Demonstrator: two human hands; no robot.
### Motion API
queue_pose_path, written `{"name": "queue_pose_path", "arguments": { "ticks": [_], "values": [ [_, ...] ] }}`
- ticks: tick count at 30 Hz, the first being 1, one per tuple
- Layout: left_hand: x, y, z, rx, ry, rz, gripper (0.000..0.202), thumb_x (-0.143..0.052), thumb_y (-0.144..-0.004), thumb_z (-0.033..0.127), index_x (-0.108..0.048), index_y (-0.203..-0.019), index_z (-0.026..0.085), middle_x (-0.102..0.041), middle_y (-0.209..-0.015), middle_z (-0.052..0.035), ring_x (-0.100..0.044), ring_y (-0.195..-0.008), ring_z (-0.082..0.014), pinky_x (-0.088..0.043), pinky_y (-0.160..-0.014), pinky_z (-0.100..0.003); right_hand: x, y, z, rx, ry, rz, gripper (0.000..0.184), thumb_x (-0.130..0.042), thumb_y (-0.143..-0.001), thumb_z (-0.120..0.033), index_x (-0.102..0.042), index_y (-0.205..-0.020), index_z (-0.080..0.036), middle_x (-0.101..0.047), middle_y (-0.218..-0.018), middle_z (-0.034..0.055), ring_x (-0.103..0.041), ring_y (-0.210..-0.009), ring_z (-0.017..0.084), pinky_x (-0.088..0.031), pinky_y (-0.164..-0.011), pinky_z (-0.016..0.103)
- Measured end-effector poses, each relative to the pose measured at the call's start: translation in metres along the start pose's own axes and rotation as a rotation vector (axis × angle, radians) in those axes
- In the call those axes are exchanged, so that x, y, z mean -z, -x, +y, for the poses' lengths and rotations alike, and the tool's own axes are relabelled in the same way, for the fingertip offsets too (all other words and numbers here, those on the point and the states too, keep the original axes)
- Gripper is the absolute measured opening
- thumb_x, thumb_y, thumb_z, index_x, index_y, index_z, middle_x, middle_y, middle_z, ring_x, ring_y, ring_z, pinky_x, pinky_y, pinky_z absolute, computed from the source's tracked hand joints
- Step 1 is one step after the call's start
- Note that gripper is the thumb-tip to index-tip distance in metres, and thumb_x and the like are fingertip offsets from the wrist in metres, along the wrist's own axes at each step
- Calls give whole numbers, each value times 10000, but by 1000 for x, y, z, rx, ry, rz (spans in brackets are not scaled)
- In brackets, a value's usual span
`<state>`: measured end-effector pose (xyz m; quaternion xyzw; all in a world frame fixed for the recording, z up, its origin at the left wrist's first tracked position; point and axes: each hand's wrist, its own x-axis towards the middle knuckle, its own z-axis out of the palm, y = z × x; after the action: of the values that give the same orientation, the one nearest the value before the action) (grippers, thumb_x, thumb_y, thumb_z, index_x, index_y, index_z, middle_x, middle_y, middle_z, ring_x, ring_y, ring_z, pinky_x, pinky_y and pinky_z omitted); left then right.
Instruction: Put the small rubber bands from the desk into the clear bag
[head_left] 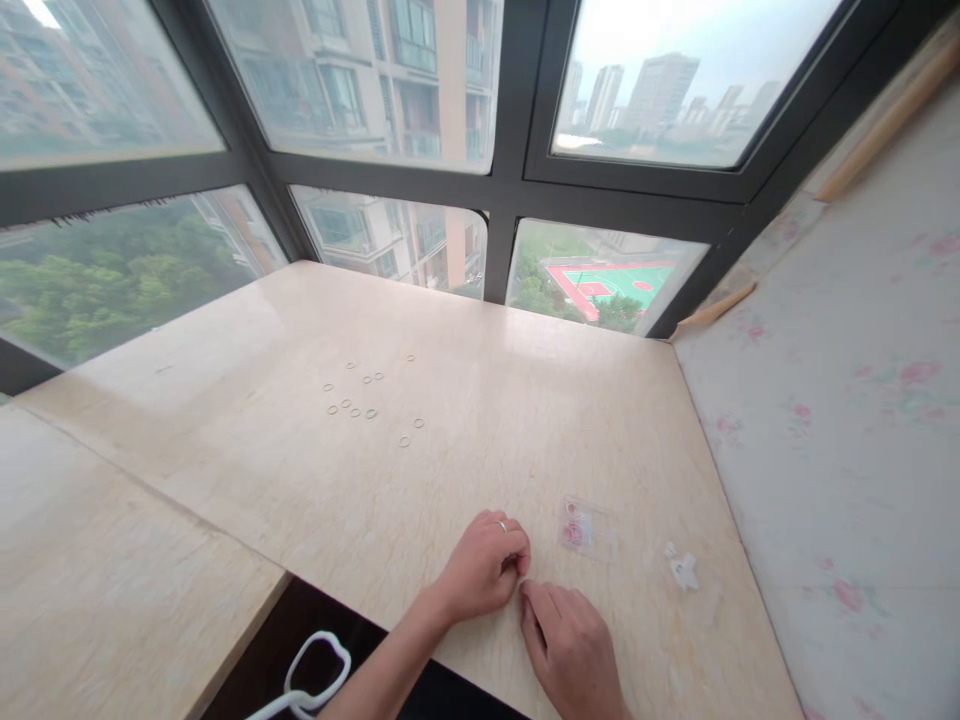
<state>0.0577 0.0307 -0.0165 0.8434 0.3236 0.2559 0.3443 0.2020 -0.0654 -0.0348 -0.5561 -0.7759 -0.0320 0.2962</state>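
Note:
My left hand (pixel 486 562), with a ring on one finger, is closed in a pinch near the front of the stone-look counter (pixel 465 470). My right hand (pixel 570 640) is pinched too, its fingertips almost touching those of the left. Something tiny and pale may be between the fingertips, but I cannot make out what it is. Just beyond the hands lies a clear plastic packet (pixel 596 530) with small pinkish things in it. Farther right rests a white star-shaped piece (pixel 684 572) with a smaller white bit beside it.
Several small thin rings (pixel 371 413) lie scattered on the counter, left of centre. Dark-framed windows (pixel 510 190) border the back, and a flowered wall (pixel 840 450) bounds the right. A white loop (pixel 322 665) shows in the dark gap below the front edge.

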Motion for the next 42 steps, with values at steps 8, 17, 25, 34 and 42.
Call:
{"name": "queue_pose_path", "arguments": {
  "ticks": [8, 17, 25, 34, 42],
  "values": [
    [1, -1, 5, 28, 10, -12, 218, -457, -628, -27, -502, -674, 181, -606, -748, 1, -496, -770, -159, -325, -733, -304, 4, -3, -2, -56, -12, -70, 245, -397, -954, -155, -565, -781, -198, -554, -611, 14, -485, -564, 175, -278, -583, 311],
    [3, -2, 9, 50, 2, -45, 198, -439, -712, 3, -507, -693, 188, -609, -765, -10, -496, -760, -169, -337, -734, -323, 8, -6, -5, -95, 23, -126, 237, -407, -924, -137, -588, -780, -187, -565, -628, 19, -491, -589, 169, -284, -587, 309],
    [-4, 3, 13, 125, -46, 90, 133, -479, -817, 77, -538, -778, 189, -585, -743, -13, -501, -736, -172, -360, -718, -327, 9, -8, -5, -133, -19, -122, 263, -401, -925, -138, -605, -766, -186, -587, -623, 22, -504, -575, 158, -290, -580, 302],
    [-5, 17, 14, 119, 34, 99, 175, -478, -736, 17, -521, -752, 186, -607, -779, -23, -520, -782, -180, -374, -747, -332, 8, -10, -1, -198, -157, -99, 254, -421, -920, -158, -656, -829, -186, -651, -649, 23, -587, -582, 152, -353, -586, 264],
    [37, 62, 10, 91, 50, -12, 151, -440, -836, 73, -528, -858, 193, -615, -847, -52, -533, -805, -185, -425, -756, -324, 11, -14, -3, -314, -282, -105, 238, -478, -929, -288, -687, -867, -192, -667, -642, 26, -604, -544, 152, -438, -558, 245]
  ]
}}
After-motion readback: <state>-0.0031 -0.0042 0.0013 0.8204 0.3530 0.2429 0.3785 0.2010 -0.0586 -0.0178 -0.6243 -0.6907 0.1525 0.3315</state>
